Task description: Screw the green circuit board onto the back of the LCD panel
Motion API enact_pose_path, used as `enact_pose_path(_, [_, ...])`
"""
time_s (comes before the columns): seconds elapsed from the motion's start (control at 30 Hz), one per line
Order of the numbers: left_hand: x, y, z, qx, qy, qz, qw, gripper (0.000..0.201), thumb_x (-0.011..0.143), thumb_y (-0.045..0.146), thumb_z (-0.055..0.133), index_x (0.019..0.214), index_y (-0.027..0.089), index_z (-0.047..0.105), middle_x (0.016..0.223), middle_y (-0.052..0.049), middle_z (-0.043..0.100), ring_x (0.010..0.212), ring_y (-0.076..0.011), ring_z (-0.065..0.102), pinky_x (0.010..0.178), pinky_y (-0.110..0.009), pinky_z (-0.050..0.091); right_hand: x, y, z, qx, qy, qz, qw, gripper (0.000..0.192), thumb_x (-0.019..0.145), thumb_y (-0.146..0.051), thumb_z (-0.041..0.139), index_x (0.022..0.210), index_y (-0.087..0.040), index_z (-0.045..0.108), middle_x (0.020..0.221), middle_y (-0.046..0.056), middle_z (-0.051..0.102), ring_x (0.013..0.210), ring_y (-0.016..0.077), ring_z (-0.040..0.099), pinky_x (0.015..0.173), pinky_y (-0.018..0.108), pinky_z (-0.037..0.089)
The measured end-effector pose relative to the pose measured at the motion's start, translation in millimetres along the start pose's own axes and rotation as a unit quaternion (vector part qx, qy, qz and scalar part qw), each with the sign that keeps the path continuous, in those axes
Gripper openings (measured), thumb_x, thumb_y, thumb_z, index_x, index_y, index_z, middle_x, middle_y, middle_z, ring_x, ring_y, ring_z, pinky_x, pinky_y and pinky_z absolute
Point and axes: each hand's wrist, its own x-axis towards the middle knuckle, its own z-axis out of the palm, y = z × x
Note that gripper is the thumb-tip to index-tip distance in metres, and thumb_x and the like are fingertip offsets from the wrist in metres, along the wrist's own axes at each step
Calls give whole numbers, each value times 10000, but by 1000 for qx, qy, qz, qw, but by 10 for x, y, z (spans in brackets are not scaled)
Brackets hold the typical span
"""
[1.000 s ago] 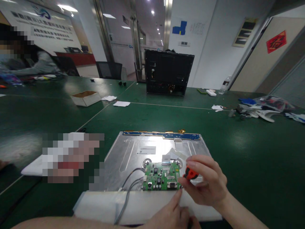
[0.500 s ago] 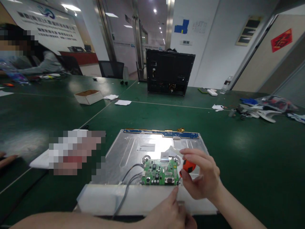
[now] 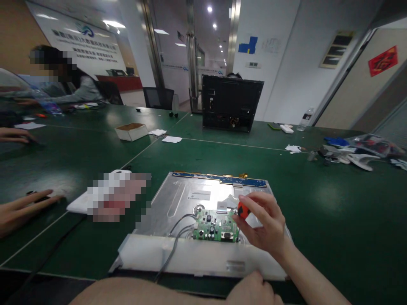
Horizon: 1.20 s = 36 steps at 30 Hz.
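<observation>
A flat metal-backed display panel [image 3: 162,203] lies face down on the green table, with a green circuit board [image 3: 216,224] on its back. My right hand [image 3: 265,222] pinches the red-and-black handle of a screwdriver [image 3: 243,210] by the board's right side; the tip is hidden. My left hand [image 3: 254,290] is curled at the panel's front edge, its fingertips out of sight. Grey cables [image 3: 173,254] run from the board over a whitish film strip [image 3: 203,258]. A blue circuit strip [image 3: 219,178] lines the panel's far edge.
A black monitor housing [image 3: 233,103] stands at the back. An open box [image 3: 131,132] and papers lie mid-table. Left are a partly blurred white item [image 3: 78,205] and other people's hands [image 3: 25,207]. A bottle [image 3: 305,119] and a plastic-wrapped pile [image 3: 372,146] are right.
My left hand has drawn back from the board's lower right corner to the panel's front edge. My right hand keeps the screwdriver, now nearer the board's upper right. The view has shifted.
</observation>
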Motion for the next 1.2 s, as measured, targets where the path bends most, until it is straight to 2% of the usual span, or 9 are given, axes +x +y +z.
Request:
enact_pose_path(0.07, [7, -44, -246, -38, -21, -18, 999, 255, 849, 269, 664, 618, 160, 663, 524, -18, 662, 423, -126, 557, 397, -261, 318, -2, -8, -8, 12, -5, -7, 1000, 440, 795, -123, 616, 1226, -179, 550, 1004, 84, 605, 847, 180, 646, 659, 288, 580])
enact_pose_path(0.17, [-164, -133, -607, -46, -8, -40, 998, 199, 809, 237, 703, 620, 186, 663, 550, -8, 653, 491, -162, 591, 440, -270, 359, 17, -15, -29, 31, -7, -14, 999, 499, 764, -73, 558, 1256, -152, 523, 994, 93, 644, 895, 198, 654, 702, 303, 582])
enact_pose_path(0.23, [-344, -186, -759, -47, 8, -168, 985, 174, 756, 314, 754, 660, 194, 673, 629, -20, 664, 591, -210, 626, 520, -299, 425, 34, -16, -45, 39, -7, -10, 999, 505, 750, -64, 531, 1249, -142, 518, 997, 99, 660, 926, 207, 655, 729, 314, 580])
enact_pose_path(0.3, [-506, -229, -798, -75, 47, -279, 956, 140, 724, 272, 774, 794, 204, 673, 807, -23, 687, 742, -241, 644, 641, -336, 473, 42, -18, -60, 45, -10, -6, 999, 485, 755, -74, 528, 1236, -136, 515, 993, 105, 671, 936, 214, 658, 735, 322, 579])
enact_pose_path(0.4, [-634, -287, -686, -106, 102, -357, 922, 204, 706, 160, 754, 865, 202, 632, 915, -27, 663, 847, -259, 615, 724, -375, 476, 34, -32, -77, 59, -9, -1, 998, 441, 784, -132, 607, 1214, -153, 514, 958, 95, 677, 898, 210, 666, 720, 320, 578])
enact_pose_path(0.57, [-608, -429, -375, -100, 190, -385, 897, 251, 709, 98, 691, 913, 206, 590, 912, -32, 617, 894, -261, 569, 821, -436, 450, -3, -108, -114, 69, 0, 64, 996, 364, 797, -141, 662, 1143, -210, 575, 987, 76, 627, 869, 185, 654, 721, 308, 569])
enact_pose_path(0.8, [-507, -539, -111, -118, 240, -327, 906, 228, 726, 91, 614, 917, 211, 580, 971, -41, 594, 963, -256, 549, 1005, -551, 339, -77, -140, -126, 99, 7, 128, 987, 444, 829, -77, 513, 1255, -201, 522, 1027, 91, 627, 926, 201, 635, 764, 353, 555])
enact_pose_path(1.0, [-490, -535, -51, -110, 262, -298, 911, 173, 776, 113, 553, 912, 217, 581, 980, -26, 609, 980, -236, 557, 1069, -562, 271, -164, -131, -62, 100, 38, 116, 987, 481, 788, -89, 633, 1230, -216, 493, 986, 72, 664, 902, 201, 649, 764, 352, 555])
enact_pose_path(1.2, [-479, -497, 0, -73, 272, -283, 917, 151, 841, 129, 476, 925, 212, 570, 956, -35, 604, 960, -228, 565, 1077, -551, 269, -307, -168, 34, 151, 62, 155, 974, 528, 824, -86, 567, 1305, -220, 397, 1095, 102, 621, 968, 214, 632, 782, 397, 549])
